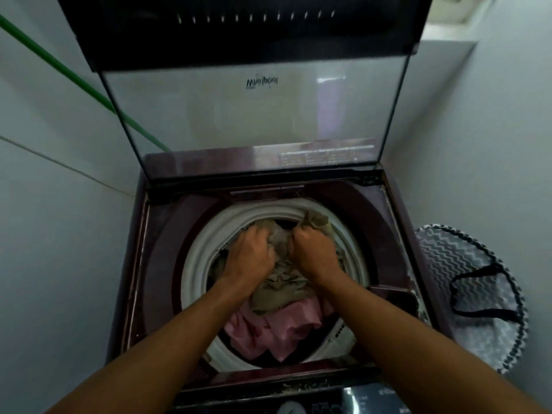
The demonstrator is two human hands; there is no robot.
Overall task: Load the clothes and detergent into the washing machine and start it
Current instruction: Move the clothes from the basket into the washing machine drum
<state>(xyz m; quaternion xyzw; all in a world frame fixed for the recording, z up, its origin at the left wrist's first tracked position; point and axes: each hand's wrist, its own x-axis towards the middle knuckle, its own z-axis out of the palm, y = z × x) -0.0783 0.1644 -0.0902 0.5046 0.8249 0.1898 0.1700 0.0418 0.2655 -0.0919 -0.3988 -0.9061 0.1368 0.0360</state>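
Here, the washing machine [143,264] stood with its glass lid [254,115] raised upright at 12 o'clock, the drum's pale ring [197,258] open below. Both arms reached in from 6 o'clock. The left hand [249,253] sat at about 10 o'clock inside the drum, its fingers curled down into a khaki garment [280,285], gripping a fold of it. The right hand [316,249] lay just beside it at about 1 o'clock, also closed in a fist around the same khaki cloth, a bunched edge of which rose against the ring past the knuckles. The two hands were near each other but not touching, with a ridge of cloth between them.

A pink garment [268,330] lay in the drum at 6 o'clock, partly under the khaki one. The clothes filled the drum close to the ring.

At 3 o'clock, beside the machine on the floor, stood a zigzag-patterned laundry basket [442,258] with a black handle [478,291]. A green hose [74,76] ran slantwise along the wall at 10 o'clock, passing behind the lid. The control panel [358,398] showed at the bottom edge, too blurred to read
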